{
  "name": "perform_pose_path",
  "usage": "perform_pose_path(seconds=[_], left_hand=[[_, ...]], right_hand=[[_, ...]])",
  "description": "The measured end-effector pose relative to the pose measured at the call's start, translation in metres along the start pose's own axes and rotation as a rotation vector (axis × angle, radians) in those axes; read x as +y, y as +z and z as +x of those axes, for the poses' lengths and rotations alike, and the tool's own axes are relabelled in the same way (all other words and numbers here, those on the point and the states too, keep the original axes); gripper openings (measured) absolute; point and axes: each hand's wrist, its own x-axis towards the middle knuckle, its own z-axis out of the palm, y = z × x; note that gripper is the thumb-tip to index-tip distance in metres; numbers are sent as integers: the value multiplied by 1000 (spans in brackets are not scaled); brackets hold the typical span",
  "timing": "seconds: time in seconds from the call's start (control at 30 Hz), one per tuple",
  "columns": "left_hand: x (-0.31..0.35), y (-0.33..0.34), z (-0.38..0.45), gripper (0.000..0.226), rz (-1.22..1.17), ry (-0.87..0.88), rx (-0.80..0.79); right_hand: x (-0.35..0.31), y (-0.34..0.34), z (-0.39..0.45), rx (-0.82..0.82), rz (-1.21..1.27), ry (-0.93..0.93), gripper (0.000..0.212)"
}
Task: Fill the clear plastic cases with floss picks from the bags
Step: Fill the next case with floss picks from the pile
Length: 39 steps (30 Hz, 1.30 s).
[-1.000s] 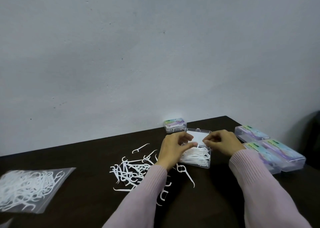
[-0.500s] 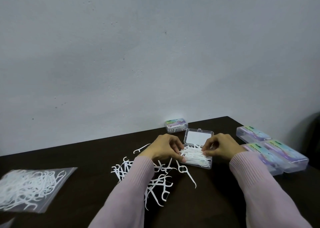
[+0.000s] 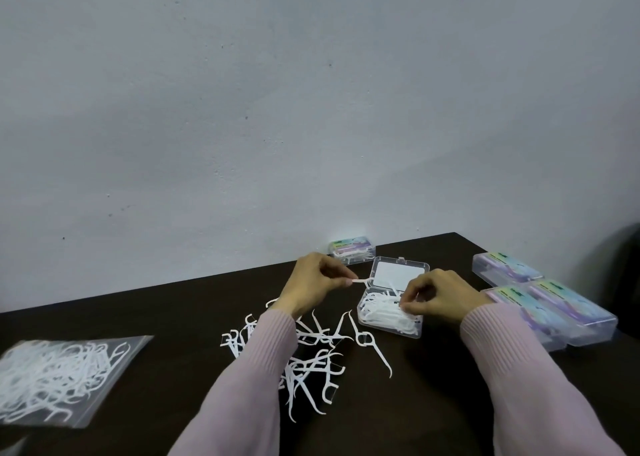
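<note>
My left hand (image 3: 313, 284) pinches one floss pick (image 3: 362, 280) at the open clear case's (image 3: 393, 311) nine o'clock edge. My right hand (image 3: 438, 296) pinches picks inside it. Loose picks (image 3: 311, 358) lie at seven o'clock; the bag (image 3: 59, 379) sits far left.

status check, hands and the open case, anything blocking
Left hand pinches one floss pick beside open case. Right hand pinches picks in it. Nothing blocking.

Dim, even light is falling across the grey wall (image 3: 311, 109), casting only soft shadows. The zip bag (image 3: 65, 379) is blurring at the left edge, where wide-angle distortion is bending the dark table (image 3: 138, 310).
</note>
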Motion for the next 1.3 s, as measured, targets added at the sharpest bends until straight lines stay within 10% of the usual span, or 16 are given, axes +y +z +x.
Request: perform_pose_path(seconds=[0.57, 1.3], left_hand=[[-7, 23, -2, 49, 5, -19, -317], [-13, 20, 1, 29, -406, -82, -140]], right_hand=[[5, 7, 7, 101, -23, 65, 9], [0, 10, 7, 100, -45, 36, 17]])
